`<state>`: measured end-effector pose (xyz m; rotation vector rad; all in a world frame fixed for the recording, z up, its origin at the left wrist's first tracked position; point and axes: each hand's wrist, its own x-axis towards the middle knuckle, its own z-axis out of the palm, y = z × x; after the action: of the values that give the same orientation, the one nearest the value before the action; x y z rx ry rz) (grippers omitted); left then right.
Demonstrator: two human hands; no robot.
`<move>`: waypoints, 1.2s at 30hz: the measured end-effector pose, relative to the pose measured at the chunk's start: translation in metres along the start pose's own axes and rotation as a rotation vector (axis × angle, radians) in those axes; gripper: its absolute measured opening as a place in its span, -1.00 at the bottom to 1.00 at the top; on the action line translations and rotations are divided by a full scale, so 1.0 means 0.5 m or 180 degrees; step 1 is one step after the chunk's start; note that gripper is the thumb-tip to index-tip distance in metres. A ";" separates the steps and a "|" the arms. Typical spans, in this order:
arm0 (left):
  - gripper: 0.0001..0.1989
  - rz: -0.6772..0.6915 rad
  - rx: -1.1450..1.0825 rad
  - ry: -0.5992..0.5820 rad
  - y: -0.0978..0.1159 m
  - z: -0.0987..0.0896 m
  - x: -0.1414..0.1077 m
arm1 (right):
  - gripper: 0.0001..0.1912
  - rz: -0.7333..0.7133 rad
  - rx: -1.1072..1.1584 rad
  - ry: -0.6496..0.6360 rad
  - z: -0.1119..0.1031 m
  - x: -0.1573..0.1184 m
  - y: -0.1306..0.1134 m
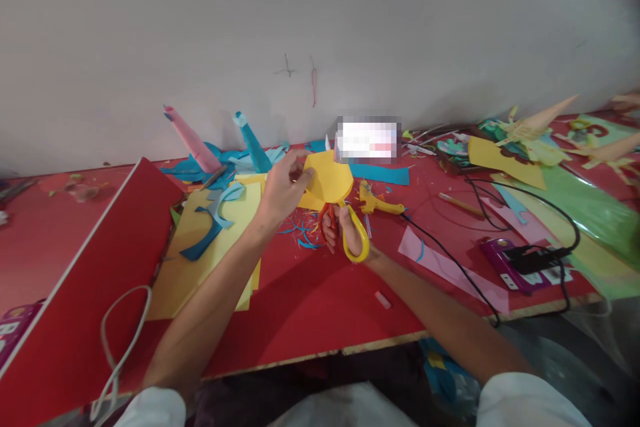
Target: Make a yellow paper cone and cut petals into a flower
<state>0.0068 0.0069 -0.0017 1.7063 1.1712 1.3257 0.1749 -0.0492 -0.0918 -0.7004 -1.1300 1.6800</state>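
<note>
My left hand (289,185) pinches the left edge of a yellow piece of paper (329,175) that is partly rounded in outline. In my right hand (350,232) is a pair of scissors (361,250) with one yellow and one red handle loop. Their blades are hidden at the lower edge of the paper. Thin blue and orange paper scraps (303,230) lie on the red table below. Just to the right of the scissors rests a yellow glue gun (379,200) with a black cord.
A pink paper cone (193,140) and a blue cone (253,143) stand at the back left. Yellow sheets (200,287) lie left, beside a red divider (100,260). At right are a pink strip (450,270), a purple box (500,263) with a black plug, and a pencil (460,205).
</note>
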 end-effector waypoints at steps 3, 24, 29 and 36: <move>-0.72 -0.0052 0.0024 -0.0019 0.003 0.000 -0.002 | -0.27 0.0045 -0.0036 0.0009 0.000 0.001 0.000; -0.74 -0.0199 -0.0113 -0.0010 0.001 0.014 -0.005 | -0.18 0.0330 -0.0127 0.0307 -0.003 0.012 0.003; -0.78 0.0143 0.0080 0.0074 0.000 -0.013 0.008 | -0.20 0.0023 0.0052 0.0516 -0.004 0.014 -0.003; -0.63 0.0531 0.0647 -0.0365 0.016 -0.022 0.009 | -0.43 -0.0552 -0.0306 0.0447 -0.026 0.018 0.010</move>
<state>-0.0014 0.0077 0.0100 2.0368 1.1505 1.2204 0.1805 -0.0366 -0.1014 -0.7467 -1.1436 1.4168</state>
